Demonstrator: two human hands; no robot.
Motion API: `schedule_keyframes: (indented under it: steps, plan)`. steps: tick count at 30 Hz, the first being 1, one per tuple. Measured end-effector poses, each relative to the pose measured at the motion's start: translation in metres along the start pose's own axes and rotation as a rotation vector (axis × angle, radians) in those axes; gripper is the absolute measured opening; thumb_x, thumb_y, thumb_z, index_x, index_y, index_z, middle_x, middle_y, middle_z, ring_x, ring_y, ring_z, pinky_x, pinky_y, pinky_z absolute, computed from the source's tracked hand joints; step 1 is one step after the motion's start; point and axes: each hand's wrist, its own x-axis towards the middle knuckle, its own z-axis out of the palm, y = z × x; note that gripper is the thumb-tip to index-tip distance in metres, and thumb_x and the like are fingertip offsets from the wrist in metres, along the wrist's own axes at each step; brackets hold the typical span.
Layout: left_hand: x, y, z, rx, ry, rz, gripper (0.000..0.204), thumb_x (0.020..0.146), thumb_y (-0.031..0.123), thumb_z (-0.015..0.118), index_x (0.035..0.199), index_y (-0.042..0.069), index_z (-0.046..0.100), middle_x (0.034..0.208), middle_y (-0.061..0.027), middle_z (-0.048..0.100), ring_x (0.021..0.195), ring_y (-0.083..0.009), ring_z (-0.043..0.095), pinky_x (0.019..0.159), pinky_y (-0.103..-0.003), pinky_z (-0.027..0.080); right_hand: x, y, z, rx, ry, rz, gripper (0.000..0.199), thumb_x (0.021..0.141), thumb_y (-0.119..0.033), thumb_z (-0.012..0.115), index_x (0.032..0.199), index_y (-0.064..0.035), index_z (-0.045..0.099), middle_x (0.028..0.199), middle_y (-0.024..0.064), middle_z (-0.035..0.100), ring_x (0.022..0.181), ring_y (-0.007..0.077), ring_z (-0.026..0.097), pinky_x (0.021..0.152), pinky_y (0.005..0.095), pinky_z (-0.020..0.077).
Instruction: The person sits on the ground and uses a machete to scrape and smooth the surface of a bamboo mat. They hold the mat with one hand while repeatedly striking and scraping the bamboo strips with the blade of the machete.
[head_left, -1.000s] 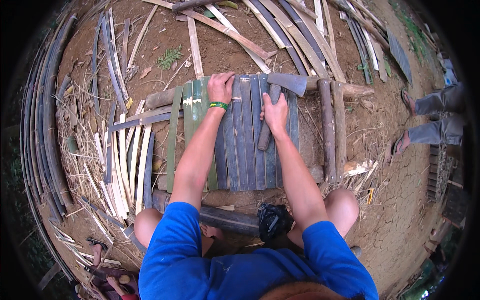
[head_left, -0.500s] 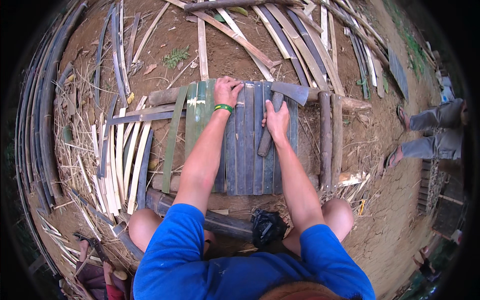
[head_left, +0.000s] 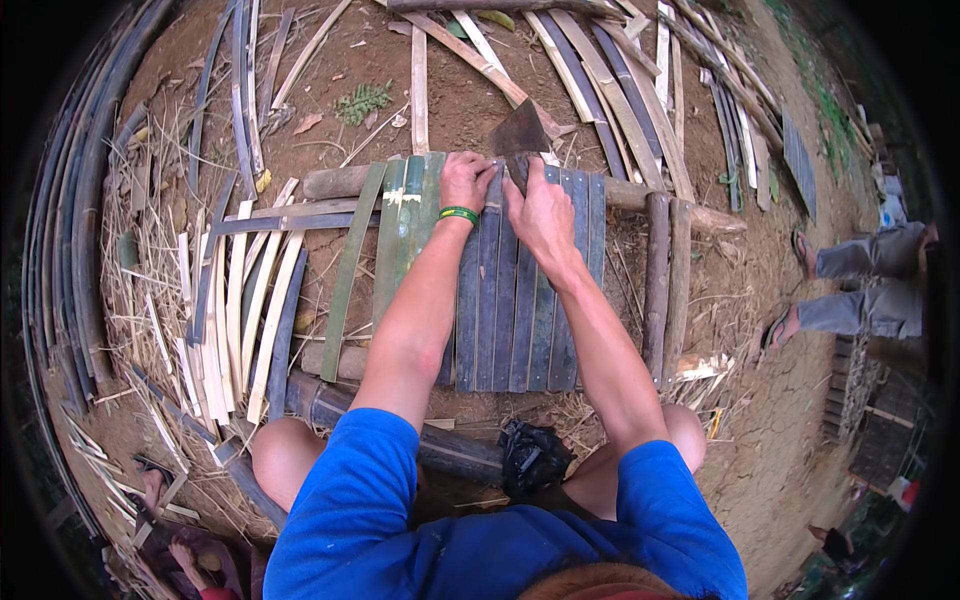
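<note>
A small bench top of narrow, dark split-bamboo slats (head_left: 505,320) lies in front of me, with a few greener slats (head_left: 405,210) at its left side. My left hand (head_left: 463,185) rests at the far end of the slats, fingertips pinched together; whether something small is between them is hidden. Close beside it, my right hand (head_left: 545,218) is closed round a hatchet. The broad, dark blade of the hatchet (head_left: 520,130) points away from me past the slat ends, next to the left fingertips. Most of its handle is hidden by the right hand.
Round poles (head_left: 657,280) frame the slats on the right. Loose split strips (head_left: 262,330) lie at the left, beside long bamboo poles (head_left: 75,200). A black plastic bag (head_left: 535,455) sits near my knees. Another person's legs (head_left: 865,310) stand at the far right.
My right hand has moved farther away and left, bringing the hatchet head beside my left fingertips. The blade swung from pointing right to pointing away from me. The left hand has stayed at the slat ends.
</note>
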Motion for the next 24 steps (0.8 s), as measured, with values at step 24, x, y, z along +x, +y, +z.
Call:
schedule_keyframes:
  steps: [24]
  plan:
    - [-0.004, 0.017, -0.015, 0.125, -0.087, -0.096, 0.039, 0.086, 0.018, 0.076, 0.123, 0.007, 0.07, 0.132, -0.0141, 0.064, 0.121, -0.0344, 0.059, 0.106, -0.043, 0.047, -0.035, 0.021, -0.02, 0.022, -0.079, 0.174, 0.049, 0.097, -0.034, 0.066, 0.127, 0.0035, 0.055, 0.092, 0.0367, 0.069, 0.094, 0.0546, 0.068, 0.085, 0.0595, 0.0534]
